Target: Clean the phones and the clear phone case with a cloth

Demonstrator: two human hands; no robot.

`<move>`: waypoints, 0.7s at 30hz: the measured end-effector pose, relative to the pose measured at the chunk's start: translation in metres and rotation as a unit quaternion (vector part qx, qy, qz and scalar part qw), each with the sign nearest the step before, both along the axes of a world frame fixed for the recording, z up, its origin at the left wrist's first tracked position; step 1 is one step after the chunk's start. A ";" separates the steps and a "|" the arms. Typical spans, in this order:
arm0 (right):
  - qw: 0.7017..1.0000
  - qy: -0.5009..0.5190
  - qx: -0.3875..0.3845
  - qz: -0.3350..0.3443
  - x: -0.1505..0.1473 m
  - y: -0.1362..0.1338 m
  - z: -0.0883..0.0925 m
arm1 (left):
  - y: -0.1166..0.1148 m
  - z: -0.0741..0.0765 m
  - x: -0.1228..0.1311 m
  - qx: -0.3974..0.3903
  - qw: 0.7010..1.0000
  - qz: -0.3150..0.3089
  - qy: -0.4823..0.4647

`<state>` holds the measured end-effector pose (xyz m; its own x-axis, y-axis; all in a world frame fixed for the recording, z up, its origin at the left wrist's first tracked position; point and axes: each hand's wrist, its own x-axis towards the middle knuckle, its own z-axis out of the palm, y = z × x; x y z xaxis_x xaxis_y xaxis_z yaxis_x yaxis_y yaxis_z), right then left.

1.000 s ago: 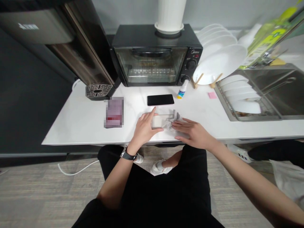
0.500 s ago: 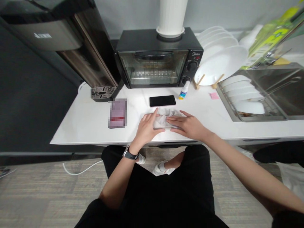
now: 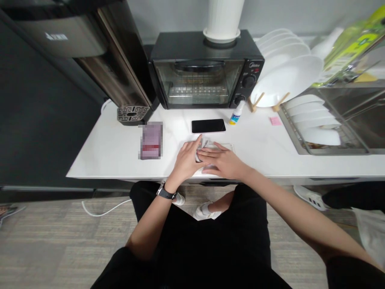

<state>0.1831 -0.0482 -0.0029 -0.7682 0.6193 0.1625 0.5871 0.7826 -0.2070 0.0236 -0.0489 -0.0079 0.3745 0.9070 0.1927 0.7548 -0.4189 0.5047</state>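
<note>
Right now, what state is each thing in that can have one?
Cloth: crumpled, under the right hand.
Phone: face up, screen dark.
Oven: door shut.
Bottle: standing.
White pot: upright on the oven.
Plates by the oven: standing on edge.
Watch: fastened.

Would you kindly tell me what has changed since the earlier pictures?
The right hand has slid the cloth leftward along the pale item, toward the left hand, uncovering the item's right end. The left hand stays at the item's left end; the phone and bottle are where they were.
</note>
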 end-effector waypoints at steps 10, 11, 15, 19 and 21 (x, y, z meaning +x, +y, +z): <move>0.997 -0.022 -0.023 -0.074 0.067 -0.010 0.012 | 0.001 0.000 -0.001 -0.008 1.000 -0.003 -0.008; 0.997 -0.019 -0.029 -0.074 0.069 -0.014 0.014 | 0.001 0.001 0.000 -0.014 1.000 -0.005 -0.009; 0.998 0.004 -0.049 -0.043 0.052 -0.024 0.014 | 0.001 0.004 0.001 -0.030 0.999 0.003 -0.012; 0.999 0.013 -0.031 -0.006 0.015 -0.015 0.007 | -0.001 0.006 0.002 -0.029 1.000 0.005 -0.005; 1.000 0.008 -0.017 0.010 0.002 -0.006 0.004 | -0.002 0.006 0.002 -0.030 1.000 0.009 0.001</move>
<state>0.1852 -0.0546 0.0009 -0.7773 0.6100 0.1540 0.5683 0.7858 -0.2438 0.0251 -0.0505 -0.0019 0.3587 0.9233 0.1371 0.7627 -0.3746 0.5272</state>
